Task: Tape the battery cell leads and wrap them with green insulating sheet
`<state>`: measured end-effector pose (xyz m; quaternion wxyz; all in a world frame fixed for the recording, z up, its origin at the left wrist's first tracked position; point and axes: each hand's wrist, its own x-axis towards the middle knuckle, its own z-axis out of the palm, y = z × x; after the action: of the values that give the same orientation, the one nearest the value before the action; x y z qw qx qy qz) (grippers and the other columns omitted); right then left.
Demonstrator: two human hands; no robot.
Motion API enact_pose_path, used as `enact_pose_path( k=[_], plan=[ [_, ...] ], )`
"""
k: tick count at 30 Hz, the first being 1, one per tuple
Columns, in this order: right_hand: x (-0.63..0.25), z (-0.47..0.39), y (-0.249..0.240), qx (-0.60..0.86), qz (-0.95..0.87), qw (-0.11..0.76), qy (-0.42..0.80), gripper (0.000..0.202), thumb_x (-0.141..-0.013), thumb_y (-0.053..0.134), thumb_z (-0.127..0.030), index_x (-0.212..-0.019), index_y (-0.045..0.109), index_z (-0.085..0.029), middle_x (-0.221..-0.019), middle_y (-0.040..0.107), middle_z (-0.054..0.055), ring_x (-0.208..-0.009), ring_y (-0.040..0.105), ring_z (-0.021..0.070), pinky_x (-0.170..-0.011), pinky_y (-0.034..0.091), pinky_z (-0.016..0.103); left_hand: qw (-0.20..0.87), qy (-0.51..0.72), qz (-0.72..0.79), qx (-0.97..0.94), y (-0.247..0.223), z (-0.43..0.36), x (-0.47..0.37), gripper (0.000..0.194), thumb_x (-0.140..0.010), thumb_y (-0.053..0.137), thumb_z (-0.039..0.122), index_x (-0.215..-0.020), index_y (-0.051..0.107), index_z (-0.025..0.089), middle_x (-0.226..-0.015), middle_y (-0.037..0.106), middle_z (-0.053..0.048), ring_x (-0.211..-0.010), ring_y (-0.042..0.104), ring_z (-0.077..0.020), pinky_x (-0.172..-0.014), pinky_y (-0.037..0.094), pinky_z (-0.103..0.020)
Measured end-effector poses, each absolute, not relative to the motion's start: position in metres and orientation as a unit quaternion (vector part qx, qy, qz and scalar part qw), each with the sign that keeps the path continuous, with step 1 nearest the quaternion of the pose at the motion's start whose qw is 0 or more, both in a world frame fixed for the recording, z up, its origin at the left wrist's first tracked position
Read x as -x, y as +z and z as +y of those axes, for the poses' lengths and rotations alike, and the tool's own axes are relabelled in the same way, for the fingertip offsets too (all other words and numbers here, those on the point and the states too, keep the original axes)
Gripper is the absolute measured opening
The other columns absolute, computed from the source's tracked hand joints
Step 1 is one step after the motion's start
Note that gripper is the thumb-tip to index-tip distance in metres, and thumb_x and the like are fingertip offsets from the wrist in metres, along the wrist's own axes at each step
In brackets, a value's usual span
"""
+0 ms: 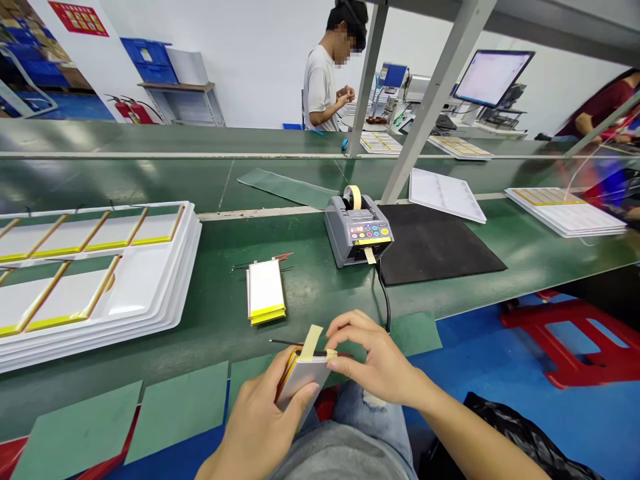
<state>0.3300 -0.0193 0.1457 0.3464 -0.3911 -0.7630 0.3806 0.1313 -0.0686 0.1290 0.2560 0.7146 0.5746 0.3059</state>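
My left hand [260, 410] is wrapped round a stack of flat silver pouch battery cells [301, 381], held tilted above the bench's front edge. A strip of cream masking tape [312, 341] sticks up from the cells' top edge, where a black and a red wire come out. At the right corner of that edge, the thumb and index finger of my right hand [373, 353] pinch another short piece of tape [331, 354] against the cells. Behind them, a second small stack of pouch cells [266, 285] with yellow ends and wires lies on the green bench.
A grey tape dispenser [356, 230] with a tape tab out stands beside a black mat [445, 247]. Stacked white trays [145, 287] of cells fill the left. Metal posts [435, 93] rise at the bench's back. A co-worker [323, 80] works opposite; a red stool [575, 340] stands right.
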Motion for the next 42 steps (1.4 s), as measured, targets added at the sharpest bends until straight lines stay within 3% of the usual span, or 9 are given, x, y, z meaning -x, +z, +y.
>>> enact_pose_path(
  k=[3,6,13,16,19,23,27,42],
  plan=[
    [-0.327,-0.021,0.155,0.382,-0.776,0.418,0.278,0.022,-0.079,0.068,-0.019,-0.1,0.063,-0.021,-0.097,0.061,0.005,-0.091,0.055,0.0186,-0.081,0.045,0.035,0.263,0.283,0.575,-0.721,0.127,-0.068,-0.132,0.027,-0.087,0.051,0.03,-0.114,0.047,0.03,-0.088,0.074,0.007,-0.065,0.067,-0.0147,-0.058,0.049,-0.022],
    [-0.32,-0.023,0.161,0.371,-0.788,0.438,0.221,0.013,-0.08,0.065,-0.02,-0.093,0.066,-0.023,-0.089,0.064,0.004,-0.082,0.055,0.0183,-0.075,0.045,0.036,0.242,0.261,0.546,-0.758,0.126,-0.067,-0.133,0.028,-0.088,0.05,0.031,-0.116,0.044,0.028,-0.08,0.073,0.006,-0.062,0.067,-0.0157,-0.054,0.047,-0.023],
    [-0.315,-0.019,0.158,0.395,-0.74,0.365,0.404,0.004,-0.08,0.068,-0.023,-0.076,0.068,-0.022,-0.078,0.064,0.0,-0.079,0.055,0.0152,-0.072,0.045,0.03,0.181,0.251,0.496,-0.811,0.121,-0.068,-0.132,0.029,-0.09,0.046,0.028,-0.118,0.039,0.027,-0.078,0.071,0.004,-0.063,0.068,-0.0173,-0.053,0.047,-0.024],
    [-0.315,-0.018,0.155,0.388,-0.731,0.361,0.43,0.012,-0.08,0.067,-0.024,-0.069,0.065,-0.02,-0.07,0.059,-0.001,-0.073,0.053,0.0144,-0.068,0.042,0.029,0.218,0.24,0.492,-0.808,0.12,-0.068,-0.131,0.041,-0.09,0.046,0.027,-0.128,0.031,0.029,-0.09,0.072,0.003,-0.072,0.069,-0.0163,-0.06,0.05,-0.024],
    [-0.316,-0.017,0.155,0.372,-0.743,0.363,0.422,0.011,-0.08,0.067,-0.023,-0.07,0.064,-0.02,-0.07,0.058,-0.001,-0.073,0.052,0.0141,-0.068,0.042,0.028,0.266,0.224,0.5,-0.793,0.12,-0.069,-0.13,0.057,-0.09,0.045,0.026,-0.138,0.015,0.03,-0.089,0.072,0.005,-0.073,0.069,-0.0146,-0.063,0.051,-0.023],
    [-0.319,-0.014,0.159,0.369,-0.755,0.349,0.415,0.008,-0.078,0.069,-0.02,-0.084,0.063,-0.02,-0.082,0.06,0.0,-0.081,0.054,0.0145,-0.075,0.044,0.029,0.269,0.223,0.5,-0.792,0.122,-0.071,-0.129,0.041,-0.09,0.045,0.029,-0.127,0.028,0.032,-0.098,0.07,0.004,-0.074,0.068,-0.0145,-0.062,0.05,-0.024],
    [-0.322,-0.012,0.164,0.368,-0.771,0.336,0.397,0.005,-0.082,0.063,-0.017,-0.078,0.062,-0.02,-0.079,0.057,0.0,-0.078,0.052,0.0141,-0.074,0.044,0.029,0.248,0.218,0.506,-0.797,0.125,-0.07,-0.129,0.028,-0.091,0.044,0.03,-0.117,0.034,0.03,-0.086,0.07,0.007,-0.063,0.066,-0.0147,-0.055,0.047,-0.024],
    [-0.327,-0.013,0.16,0.355,-0.76,0.281,0.466,0.011,-0.079,0.065,-0.014,-0.07,0.06,-0.019,-0.076,0.056,-0.002,-0.077,0.05,0.013,-0.072,0.039,0.027,0.219,0.226,0.446,-0.838,0.119,-0.071,-0.128,0.039,-0.092,0.045,0.025,-0.128,0.031,0.026,-0.097,0.071,0.0,-0.078,0.069,-0.0166,-0.065,0.051,-0.024]
  ],
)
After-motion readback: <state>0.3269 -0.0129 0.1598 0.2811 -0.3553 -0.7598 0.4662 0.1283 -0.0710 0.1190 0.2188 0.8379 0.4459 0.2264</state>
